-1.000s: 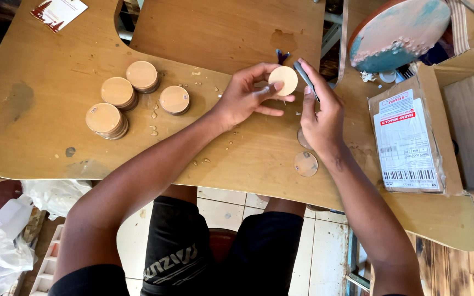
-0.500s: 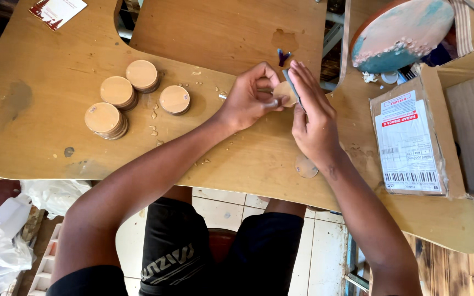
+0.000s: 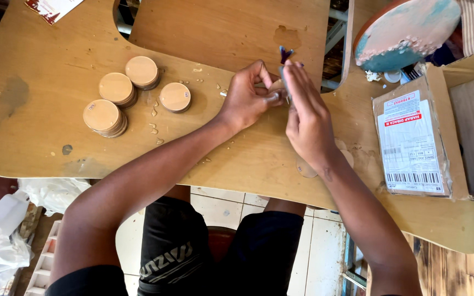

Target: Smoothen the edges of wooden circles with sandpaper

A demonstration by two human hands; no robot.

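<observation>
Over plywood table [image 3: 39,77], left hand [image 3: 245,101] pinches wooden disc [image 3: 276,86]; right hand [image 3: 308,118] fingers close around thin tool [image 3: 285,55].

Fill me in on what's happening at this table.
A person sits at a wooden table, both hands raised together over it. The left hand pinches a small round wooden disc, mostly hidden by the fingers, while the right hand presses a thin dark-tipped tool against it. To the left lie four groups of similar wooden discs, some stacked. A cardboard box with a shipping label sits at the right, and a round board smeared blue lies above it.
</observation>
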